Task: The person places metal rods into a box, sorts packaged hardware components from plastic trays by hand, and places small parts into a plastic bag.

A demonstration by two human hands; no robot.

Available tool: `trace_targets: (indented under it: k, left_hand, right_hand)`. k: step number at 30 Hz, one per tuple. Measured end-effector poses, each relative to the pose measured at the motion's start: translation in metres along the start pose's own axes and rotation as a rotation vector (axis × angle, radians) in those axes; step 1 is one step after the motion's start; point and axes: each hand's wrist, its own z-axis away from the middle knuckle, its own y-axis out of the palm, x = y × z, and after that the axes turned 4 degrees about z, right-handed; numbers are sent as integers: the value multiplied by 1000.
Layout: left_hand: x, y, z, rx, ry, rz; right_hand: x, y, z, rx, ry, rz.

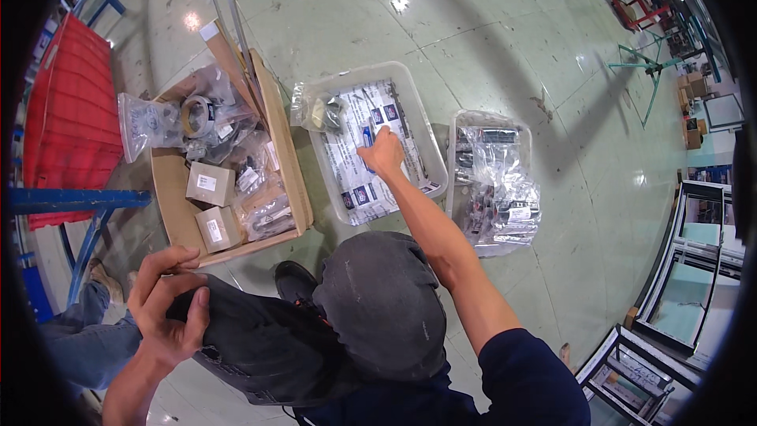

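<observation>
My right hand (382,151) reaches forward into a clear plastic bin (426,136) on the floor. It is closed on a small blue-handled tool (367,137) above white packets lying in the bin. My left hand (167,300) rests low on the left, fingers curled over the dark fabric on my left knee (260,347). My right knee (382,300), also in dark fabric, sits below the bin. A clear bag with a metal part (317,110) leans on the bin's left rim.
A cardboard box (285,159) with small cartons, tape and bagged parts stands left of the bin. A second clear bin (465,122) of bagged dark hardware lies to the right. A red crate (67,118) and blue frame are far left. Another person's leg (87,323) shows lower left.
</observation>
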Motion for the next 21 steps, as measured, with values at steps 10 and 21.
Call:
trace_targets:
  k: [10, 21]
  left_hand:
    - [4, 10, -20, 21, -25, 48]
    - [38, -13, 11, 273, 64, 187]
  right_hand:
    - [-26, -6, -38, -332, -145, -254]
    - [-147, -130, 101, -390, -285, 190]
